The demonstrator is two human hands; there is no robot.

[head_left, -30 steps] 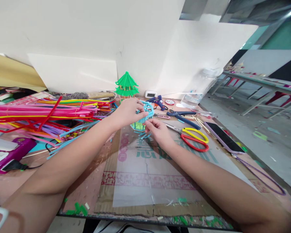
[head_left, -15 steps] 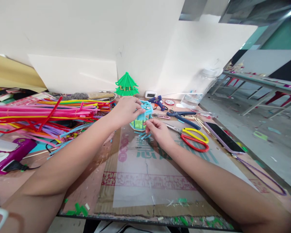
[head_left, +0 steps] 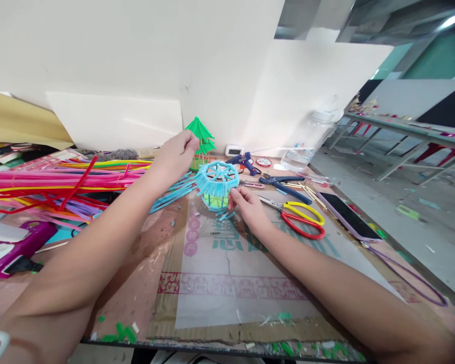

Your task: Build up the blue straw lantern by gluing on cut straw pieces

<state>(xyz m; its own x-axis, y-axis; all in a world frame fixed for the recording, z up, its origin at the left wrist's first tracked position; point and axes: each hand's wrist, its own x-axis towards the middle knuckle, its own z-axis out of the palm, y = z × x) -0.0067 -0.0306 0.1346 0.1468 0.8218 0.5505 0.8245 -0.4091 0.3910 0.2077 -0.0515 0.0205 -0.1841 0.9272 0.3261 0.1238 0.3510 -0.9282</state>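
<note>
Toward the bench's (head_left: 136, 273) left side lies a heap of coloured stems (head_left: 68, 179). The left hand (head_left: 177, 154) hangs with curled fingers in front of the green model (head_left: 199, 136) near the far edge; whether it holds anything I cannot tell. The blue model (head_left: 217, 179) stands mid-bench, toward the far edge, cut blue pieces (head_left: 224, 216) just in front. At its right side, the right hand (head_left: 246, 205) has thumb and finger drawn together; their grip is hidden. The step looks like covering the blue roof strip by strip; the next move probably calls for steadying the frame while a piece is aligned.
</note>
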